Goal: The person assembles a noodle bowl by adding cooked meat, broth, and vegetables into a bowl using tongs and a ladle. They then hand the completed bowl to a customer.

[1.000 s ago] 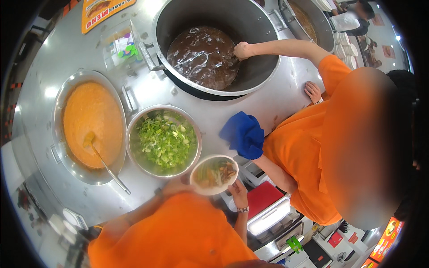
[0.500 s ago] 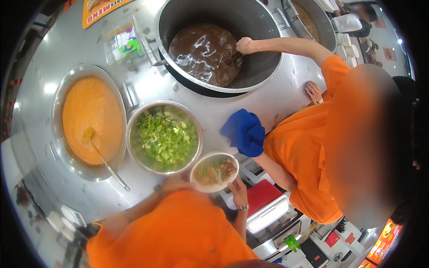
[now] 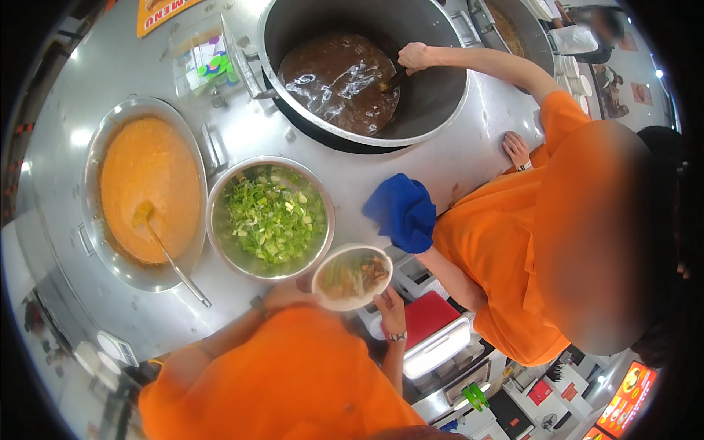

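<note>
Between my two hands is a white oval bowl [image 3: 352,279] of soup, with green pieces and strips that look like meat in it. My left hand [image 3: 292,293] grips its left edge, partly hidden behind the bowl. The fingers of my right hand [image 3: 391,309] are wrapped at its lower right rim. Just beyond the bowl stands a round steel bowl [image 3: 328,220] of chopped scallions [image 3: 268,220]. Left of that, an orange, creamy sauce [image 3: 154,176] fills a large steel basin [image 3: 94,165], where a ladle [image 3: 176,260] rests with its handle over the rim.
A big steel pot [image 3: 440,110] of brown broth stands at the far side. On the right, a co-worker's hand [image 3: 415,56] stirs it; the other holds a blue cloth [image 3: 403,213] near my bowl. A clear box [image 3: 202,62] with coloured discs sits behind the scallions.
The co-worker's stirring hand has moved slightly up and right in the pot, showing more of the utensil. My hands still hold the bowl in nearly the same place.
</note>
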Demonstrator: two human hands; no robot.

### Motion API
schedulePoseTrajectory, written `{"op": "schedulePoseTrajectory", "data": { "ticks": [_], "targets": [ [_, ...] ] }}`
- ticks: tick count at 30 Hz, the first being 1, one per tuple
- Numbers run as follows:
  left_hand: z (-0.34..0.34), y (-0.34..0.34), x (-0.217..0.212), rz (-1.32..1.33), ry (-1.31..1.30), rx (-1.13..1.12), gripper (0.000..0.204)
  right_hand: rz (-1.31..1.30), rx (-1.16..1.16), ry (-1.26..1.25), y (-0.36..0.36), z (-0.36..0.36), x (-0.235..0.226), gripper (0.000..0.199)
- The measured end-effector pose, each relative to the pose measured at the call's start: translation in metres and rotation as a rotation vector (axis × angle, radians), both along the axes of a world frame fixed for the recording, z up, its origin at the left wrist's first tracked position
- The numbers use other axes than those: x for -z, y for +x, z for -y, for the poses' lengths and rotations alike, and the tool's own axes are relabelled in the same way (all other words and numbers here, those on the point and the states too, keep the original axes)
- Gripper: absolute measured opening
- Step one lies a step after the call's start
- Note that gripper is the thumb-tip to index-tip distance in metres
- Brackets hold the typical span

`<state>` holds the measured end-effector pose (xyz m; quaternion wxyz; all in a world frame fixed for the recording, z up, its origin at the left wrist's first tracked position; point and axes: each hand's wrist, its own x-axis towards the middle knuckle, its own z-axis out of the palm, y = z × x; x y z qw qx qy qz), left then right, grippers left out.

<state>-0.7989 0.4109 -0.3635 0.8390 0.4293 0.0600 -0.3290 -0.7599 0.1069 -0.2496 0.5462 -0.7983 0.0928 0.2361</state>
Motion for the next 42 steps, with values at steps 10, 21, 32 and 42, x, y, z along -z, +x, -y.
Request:
{"op": "schedulePoseTrajectory", "data": {
  "ticks": [10, 21, 32, 42],
  "targets": [
    [-0.008, 0.006, -0.035, -0.025, 0.018, -0.036, 0.099, 0.041, -0.035, -0.058, -0.001, -0.004, 0.002, 0.048],
    [0.024, 0.032, -0.048, 0.301, -0.073, -0.178, 0.1, 0.089, 0.106, 0.105, -0.004, 0.017, -0.013, 0.049],
    [0.056, 0.057, -0.068, 0.081, -0.271, -0.484, 0.091, 0.303, 0.035, 0.318, 0.05, -0.002, -0.026, 0.055],
    [0.063, 0.085, -0.067, 0.121, -0.219, -0.684, 0.087, 0.195, -0.095, 0.166, 0.055, 0.021, 0.002, 0.045]
  ]
}}
